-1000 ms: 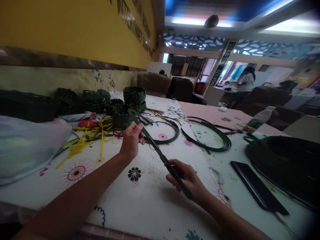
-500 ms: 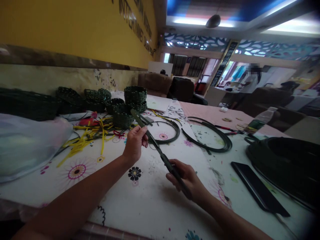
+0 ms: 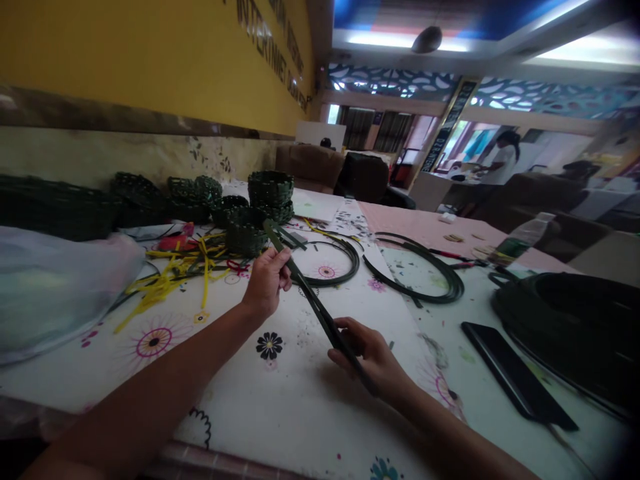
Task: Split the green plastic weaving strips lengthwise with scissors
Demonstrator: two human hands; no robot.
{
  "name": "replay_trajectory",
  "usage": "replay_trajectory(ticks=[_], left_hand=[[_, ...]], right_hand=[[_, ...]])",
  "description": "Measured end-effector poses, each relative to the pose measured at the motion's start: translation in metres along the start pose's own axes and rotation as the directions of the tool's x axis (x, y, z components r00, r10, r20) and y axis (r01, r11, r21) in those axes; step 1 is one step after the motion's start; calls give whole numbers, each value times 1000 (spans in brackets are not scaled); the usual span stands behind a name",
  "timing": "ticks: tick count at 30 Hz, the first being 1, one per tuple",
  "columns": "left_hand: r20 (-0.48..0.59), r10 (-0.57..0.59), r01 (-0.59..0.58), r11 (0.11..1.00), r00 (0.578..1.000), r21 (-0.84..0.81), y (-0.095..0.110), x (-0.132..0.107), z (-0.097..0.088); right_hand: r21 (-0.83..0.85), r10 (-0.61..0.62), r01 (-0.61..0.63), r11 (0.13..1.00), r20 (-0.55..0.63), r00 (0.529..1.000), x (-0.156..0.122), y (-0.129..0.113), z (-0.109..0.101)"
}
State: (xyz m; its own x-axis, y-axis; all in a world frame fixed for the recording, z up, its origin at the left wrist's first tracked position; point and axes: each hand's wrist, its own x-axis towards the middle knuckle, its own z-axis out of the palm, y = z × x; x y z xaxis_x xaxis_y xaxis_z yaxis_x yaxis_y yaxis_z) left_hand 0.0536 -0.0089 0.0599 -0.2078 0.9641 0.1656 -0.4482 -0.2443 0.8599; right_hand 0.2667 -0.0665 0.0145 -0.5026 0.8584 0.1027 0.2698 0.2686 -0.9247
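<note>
A long dark green strip point(image 3: 310, 293) stretches between both my hands above the flowered tablecloth point(image 3: 280, 400). My left hand point(image 3: 265, 280) is closed, pinching the strip near its far end. My right hand point(image 3: 370, 357) is wrapped round the near end of the same strip. Several green woven baskets point(image 3: 260, 207) stand beyond my left hand. Coils of green strip point(image 3: 420, 267) lie flat on the table past my right hand.
Yellow strips point(image 3: 170, 273) are scattered at the left beside a clear plastic bag point(image 3: 55, 287). A dark phone point(image 3: 515, 380) and a large dark coil point(image 3: 570, 327) lie at the right. A plastic bottle point(image 3: 520, 237) stands farther back. A person stands far off at the right.
Both hands keep hold of the strip and have shifted only slightly; my left hand rose a little toward the baskets.
</note>
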Motion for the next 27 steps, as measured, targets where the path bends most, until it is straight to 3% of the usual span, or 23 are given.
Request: replay_trajectory(ticks=[6, 13, 20, 27], left_hand=[[3, -5, 5, 1000, 1000, 0, 2, 0, 1], [10, -219, 217, 958, 976, -187, 8, 2, 2], [53, -374, 373, 881, 926, -290, 12, 1, 4], [-16, -270, 259, 938, 963, -232, 3, 1, 2]], right_hand=[[99, 17, -21, 995, 37, 999, 1, 4, -2], [235, 94, -113, 965, 88, 992, 3, -8, -8], [317, 17, -91, 944, 228, 974, 3, -10, -14], [297, 41, -61, 953, 71, 997, 5, 5, -5]])
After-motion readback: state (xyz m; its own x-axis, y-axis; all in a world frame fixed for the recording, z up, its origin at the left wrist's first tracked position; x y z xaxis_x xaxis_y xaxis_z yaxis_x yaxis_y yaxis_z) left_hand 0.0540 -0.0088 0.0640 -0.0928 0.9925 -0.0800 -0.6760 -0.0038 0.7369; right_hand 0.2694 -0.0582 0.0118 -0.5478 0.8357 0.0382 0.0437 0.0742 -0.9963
